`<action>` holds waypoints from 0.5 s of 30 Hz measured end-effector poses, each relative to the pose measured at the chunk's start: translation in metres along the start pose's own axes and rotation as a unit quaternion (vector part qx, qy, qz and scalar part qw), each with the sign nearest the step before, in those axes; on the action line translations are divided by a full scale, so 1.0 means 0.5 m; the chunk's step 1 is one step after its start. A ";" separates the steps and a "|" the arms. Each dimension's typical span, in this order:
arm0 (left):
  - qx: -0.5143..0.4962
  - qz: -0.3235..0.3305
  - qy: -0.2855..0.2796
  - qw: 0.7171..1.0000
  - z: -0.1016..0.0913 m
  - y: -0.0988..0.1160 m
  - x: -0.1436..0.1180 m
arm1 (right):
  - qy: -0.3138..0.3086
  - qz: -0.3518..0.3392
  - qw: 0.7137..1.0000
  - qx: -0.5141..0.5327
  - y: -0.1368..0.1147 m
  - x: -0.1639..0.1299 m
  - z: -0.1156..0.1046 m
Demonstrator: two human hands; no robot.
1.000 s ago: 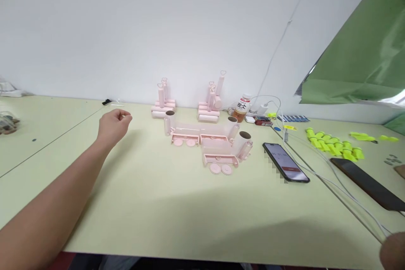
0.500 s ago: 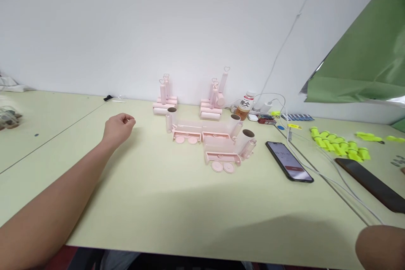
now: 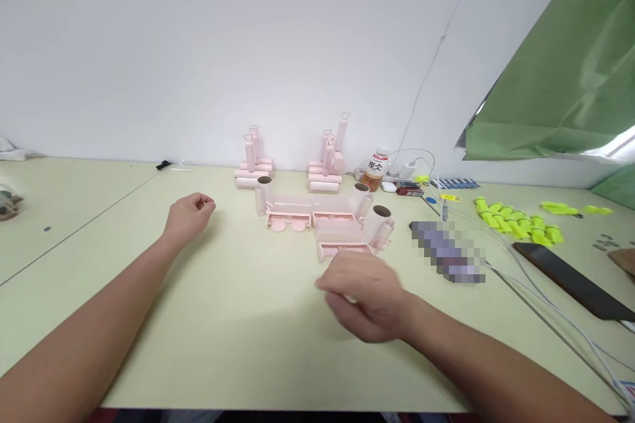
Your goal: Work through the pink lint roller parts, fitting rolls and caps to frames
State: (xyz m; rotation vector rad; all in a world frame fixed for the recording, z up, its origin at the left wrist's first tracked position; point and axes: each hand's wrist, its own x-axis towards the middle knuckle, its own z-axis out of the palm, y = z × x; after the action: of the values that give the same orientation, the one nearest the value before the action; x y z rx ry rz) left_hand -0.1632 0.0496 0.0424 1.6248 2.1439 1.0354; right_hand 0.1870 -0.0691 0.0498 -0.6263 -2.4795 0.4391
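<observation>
My left hand (image 3: 191, 219) rests loosely curled on the table, with nothing visible in its fingers. Over the front of the table hovers my right hand (image 3: 364, 294), fingers curled in and slightly blurred; no object shows in it. Just beyond it lies a pink open holder (image 3: 343, 249), partly hidden by the hand. Beside that holder stands a white roll (image 3: 381, 226) with a brown core, next to a clear pink tube (image 3: 383, 236). Farther back are two more pink holders (image 3: 289, 219), with round pink discs (image 3: 297, 226) in front of the left one.
Assembled pink pieces like lint rollers, with heart-shaped loops (image 3: 325, 178), stand in two groups by the wall. At right are a drink bottle (image 3: 376, 170), a pixelated phone (image 3: 446, 252), white cables (image 3: 540, 294), yellow-green parts (image 3: 518, 221) and a dark slab-like device (image 3: 570, 281).
My right hand has come in from the lower right edge to the front of the pink parts. My left hand stays curled in place, and the view has shifted slightly.
</observation>
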 end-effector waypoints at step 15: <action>0.125 0.063 -0.148 0.979 0.033 -0.019 0.008 | -0.108 0.134 0.980 0.100 0.036 0.030 0.095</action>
State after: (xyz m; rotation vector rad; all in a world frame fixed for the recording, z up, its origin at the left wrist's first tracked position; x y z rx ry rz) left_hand -0.1618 0.0584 0.0254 1.9103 2.0527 0.5248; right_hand 0.1550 -0.0544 0.0103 -0.8714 -2.5150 0.8919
